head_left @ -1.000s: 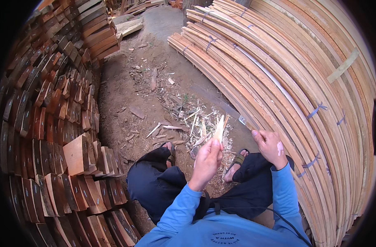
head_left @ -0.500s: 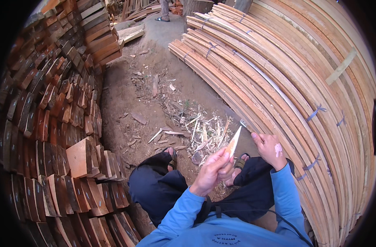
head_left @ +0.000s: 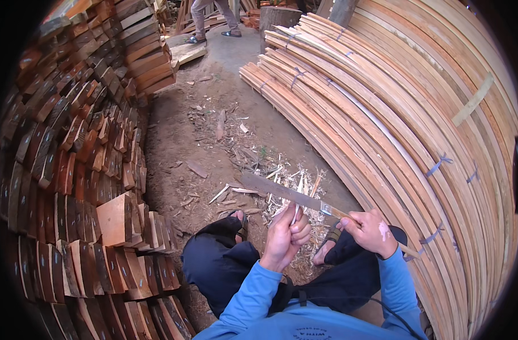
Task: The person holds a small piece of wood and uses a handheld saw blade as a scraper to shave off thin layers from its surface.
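My right hand [head_left: 371, 231] grips the wooden handle of a long, rusty flat blade [head_left: 281, 191] that reaches out to the left over my knees. My left hand [head_left: 286, 235] is closed around a thin pale wood sliver [head_left: 297, 211], held upright just under the blade. Both hands are in front of my crouched legs in dark trousers, with blue sleeves on my arms. Pale shavings and splinters [head_left: 293, 181] lie on the dirt right beyond my feet.
A tall stack of short reddish wood blocks [head_left: 72, 170] walls in the left side. Bundles of long curved planks [head_left: 417, 124] tied with blue straps fill the right. Another person's legs [head_left: 213, 17] stand at the far end of the dirt floor [head_left: 191, 136].
The blade has swung from my right side across to the left, above the sliver. My left hand has drawn the sliver lower and closer to my knees.
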### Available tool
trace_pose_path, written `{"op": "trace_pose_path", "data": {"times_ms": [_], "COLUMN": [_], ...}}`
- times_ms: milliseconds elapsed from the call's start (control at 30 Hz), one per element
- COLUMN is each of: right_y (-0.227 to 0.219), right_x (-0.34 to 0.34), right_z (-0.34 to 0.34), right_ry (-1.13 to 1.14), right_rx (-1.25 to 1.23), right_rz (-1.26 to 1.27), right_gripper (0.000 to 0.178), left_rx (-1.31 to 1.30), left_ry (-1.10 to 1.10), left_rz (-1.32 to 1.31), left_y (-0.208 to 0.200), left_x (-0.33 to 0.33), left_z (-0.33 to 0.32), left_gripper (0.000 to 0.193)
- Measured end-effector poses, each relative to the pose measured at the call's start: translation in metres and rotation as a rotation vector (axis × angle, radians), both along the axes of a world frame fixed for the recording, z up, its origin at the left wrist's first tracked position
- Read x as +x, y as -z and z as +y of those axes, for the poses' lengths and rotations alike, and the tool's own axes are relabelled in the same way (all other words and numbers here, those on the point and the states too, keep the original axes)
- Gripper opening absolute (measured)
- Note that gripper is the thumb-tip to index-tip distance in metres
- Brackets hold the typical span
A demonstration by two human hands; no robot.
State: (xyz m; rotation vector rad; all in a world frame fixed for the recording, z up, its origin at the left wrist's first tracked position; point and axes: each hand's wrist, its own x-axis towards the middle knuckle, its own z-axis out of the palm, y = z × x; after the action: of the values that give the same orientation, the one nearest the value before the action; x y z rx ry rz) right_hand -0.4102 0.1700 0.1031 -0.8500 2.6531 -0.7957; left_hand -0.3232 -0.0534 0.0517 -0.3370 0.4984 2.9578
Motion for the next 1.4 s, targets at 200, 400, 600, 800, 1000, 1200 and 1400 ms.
{"op": "trace_pose_path", "data": {"times_ms": [200, 400, 600, 800, 1000, 1200, 1400], "right_y": [0.008, 0.011, -0.012, 0.003, 0.015, -0.011, 0.000], "right_x": [-0.009, -0.037, -0.009, -0.009, -0.030, -0.010, -0.004], "right_z": [-0.009, -0.006, -0.010, -0.009, -0.006, -0.017, -0.007], "right_ry": [0.047, 0.165, 0.004, 0.031, 0.225, 0.104, -0.021], "right_rx": [0.039, 0.007, 0.042, 0.015, 0.032, -0.079, -0.024], "right_rz": [0.169, 0.223, 0.004, -0.010, 0.169, -0.008, -0.039], "right_gripper": [0.053, 0.052, 0.051, 0.050, 0.054, 0.053, 0.048], "left_rx": [0.107, 0.075, 0.165, 0.213, 0.070, 0.051, 0.111], "left_ry": [0.007, 0.175, -0.040, 0.025, 0.164, -0.100, -0.041], "left_rz": [0.009, 0.143, -0.029, 0.000, 0.173, 0.013, 0.014], "left_y": [0.003, -0.028, 0.005, 0.005, -0.030, 0.001, 0.001], "left_x": [0.000, 0.014, 0.001, 0.004, 0.014, 0.000, -0.002], "left_z": [0.000, 0.014, -0.004, -0.002, 0.009, -0.010, -0.006], "left_gripper": [0.035, 0.035, 0.033, 0.035, 0.035, 0.035, 0.035]}}
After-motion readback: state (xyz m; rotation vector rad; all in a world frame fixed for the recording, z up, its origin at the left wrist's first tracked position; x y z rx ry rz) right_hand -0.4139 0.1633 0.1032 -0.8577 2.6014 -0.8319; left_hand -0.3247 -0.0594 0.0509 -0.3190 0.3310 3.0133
